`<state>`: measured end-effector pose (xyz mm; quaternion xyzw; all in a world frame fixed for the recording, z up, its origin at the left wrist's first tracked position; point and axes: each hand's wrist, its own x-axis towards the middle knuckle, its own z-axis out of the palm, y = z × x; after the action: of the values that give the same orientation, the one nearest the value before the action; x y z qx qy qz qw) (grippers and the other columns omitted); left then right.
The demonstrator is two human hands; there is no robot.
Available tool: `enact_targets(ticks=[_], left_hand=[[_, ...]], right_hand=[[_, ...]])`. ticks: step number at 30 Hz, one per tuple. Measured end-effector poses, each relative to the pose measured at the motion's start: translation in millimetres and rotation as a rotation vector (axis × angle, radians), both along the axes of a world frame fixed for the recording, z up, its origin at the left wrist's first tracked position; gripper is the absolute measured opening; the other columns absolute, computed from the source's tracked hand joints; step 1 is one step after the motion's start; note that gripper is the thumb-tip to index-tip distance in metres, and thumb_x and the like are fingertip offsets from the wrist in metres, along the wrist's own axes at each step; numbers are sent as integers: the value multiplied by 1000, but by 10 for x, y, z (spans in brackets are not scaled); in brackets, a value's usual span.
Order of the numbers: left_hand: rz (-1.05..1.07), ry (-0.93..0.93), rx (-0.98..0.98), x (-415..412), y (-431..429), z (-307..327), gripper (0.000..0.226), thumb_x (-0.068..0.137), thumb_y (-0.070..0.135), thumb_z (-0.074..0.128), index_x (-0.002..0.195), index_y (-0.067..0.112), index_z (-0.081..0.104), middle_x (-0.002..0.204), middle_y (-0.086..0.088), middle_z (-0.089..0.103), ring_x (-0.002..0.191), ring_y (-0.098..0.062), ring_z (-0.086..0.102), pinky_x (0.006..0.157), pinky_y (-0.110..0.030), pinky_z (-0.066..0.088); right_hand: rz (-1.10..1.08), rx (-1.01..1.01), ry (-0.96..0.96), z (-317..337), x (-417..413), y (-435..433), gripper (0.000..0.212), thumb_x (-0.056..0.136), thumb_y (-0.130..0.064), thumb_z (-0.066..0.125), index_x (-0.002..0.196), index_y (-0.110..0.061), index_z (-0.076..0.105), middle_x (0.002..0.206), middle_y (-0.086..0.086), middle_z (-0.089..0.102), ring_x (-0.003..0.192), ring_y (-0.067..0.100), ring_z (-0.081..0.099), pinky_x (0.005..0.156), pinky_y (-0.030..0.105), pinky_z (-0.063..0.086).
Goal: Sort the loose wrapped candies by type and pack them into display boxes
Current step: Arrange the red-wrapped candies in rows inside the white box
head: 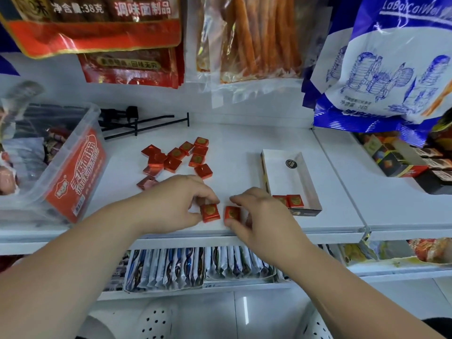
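A red candy [209,212] is pinched by the fingers of the left hand [176,204], and a second candy [232,213] is pinched by the right hand [259,216]; the two are held just beside each other, near the front edge of the white shelf [239,143]. Beyond the left hand, a loose heap of candies [178,157] is spread. Just to the right of the right hand, a display box [305,172] is set, with two boxed candies [291,200] stood at its near end. Well to the left of the left hand, a clear tub [61,167] is seen.
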<state>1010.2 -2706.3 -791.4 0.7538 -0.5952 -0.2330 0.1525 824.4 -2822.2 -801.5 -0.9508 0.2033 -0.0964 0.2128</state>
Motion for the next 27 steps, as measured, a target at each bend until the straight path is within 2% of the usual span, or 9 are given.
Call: enact_targets(ticks=[3, 6, 9, 11, 13, 16, 21, 24, 27], left_hand=[[47, -65, -16, 8, -47, -9, 27, 70, 48, 82, 90, 37, 67, 88, 17, 55, 80, -1, 52, 74, -28, 49], [99, -151, -29, -32, -108, 9, 41, 57, 61, 82, 72, 32, 58, 81, 14, 54, 76, -4, 52, 70, -36, 51], [91, -120, -2, -79, -164, 61, 46, 55, 62, 81, 82, 34, 58, 82, 13, 55, 76, -3, 51, 68, -31, 50], [60, -50, 41, -96, -180, 105, 49, 61, 51, 83, 102, 39, 59, 88, 14, 58, 81, -1, 53, 71, -28, 50], [2, 2, 48, -95, -193, 121, 42, 70, 35, 79, 109, 39, 64, 90, 13, 61, 82, -2, 55, 71, -25, 49], [-27, -12, 51, -78, -216, 104, 25, 77, 27, 77, 99, 37, 69, 83, 15, 62, 78, 4, 53, 61, -11, 37], [35, -2, 38, -68, -252, 69, 23, 72, 37, 83, 92, 33, 71, 80, 14, 63, 71, -1, 55, 60, -16, 38], [33, 8, 30, -82, -242, 65, 24, 71, 39, 83, 91, 32, 73, 80, 15, 61, 73, 5, 53, 58, -10, 35], [23, 32, -44, -94, -230, 56, 19, 69, 37, 84, 84, 31, 74, 80, 15, 59, 81, 8, 51, 62, -8, 36]], right_hand=[[57, 17, 117, 102, -35, -77, 49, 85, -28, 71, 132, -26, 59, 117, -4, 59, 88, 14, 62, 87, 30, 51], [63, 19, 108, 107, -41, -141, 38, 83, -22, 71, 121, -27, 66, 106, -2, 61, 79, 14, 60, 82, 30, 50], [54, -14, 121, 95, -27, -140, 33, 82, -31, 71, 115, -27, 69, 98, -4, 62, 72, 11, 53, 78, 31, 50], [42, -5, 128, 109, -31, -127, 45, 82, -36, 71, 125, -29, 63, 102, -4, 62, 82, 15, 59, 80, 33, 51], [81, 20, 127, 122, -41, -123, 51, 83, -34, 69, 133, -37, 56, 104, -4, 59, 88, 18, 61, 78, 36, 52], [135, 17, 160, 115, -34, -129, 40, 87, -34, 65, 126, -40, 60, 102, -4, 56, 87, 19, 62, 73, 38, 53], [85, -45, 182, 113, -37, -140, 25, 88, -40, 63, 106, -22, 66, 99, -2, 56, 85, 21, 61, 76, 40, 52], [107, -46, 178, 120, -64, -156, 24, 89, -35, 64, 107, -19, 67, 106, -1, 55, 88, 22, 62, 78, 39, 53], [84, -88, 133, 154, -106, -195, 22, 88, -37, 64, 101, -20, 68, 100, -2, 60, 84, 20, 63, 73, 39, 54]])
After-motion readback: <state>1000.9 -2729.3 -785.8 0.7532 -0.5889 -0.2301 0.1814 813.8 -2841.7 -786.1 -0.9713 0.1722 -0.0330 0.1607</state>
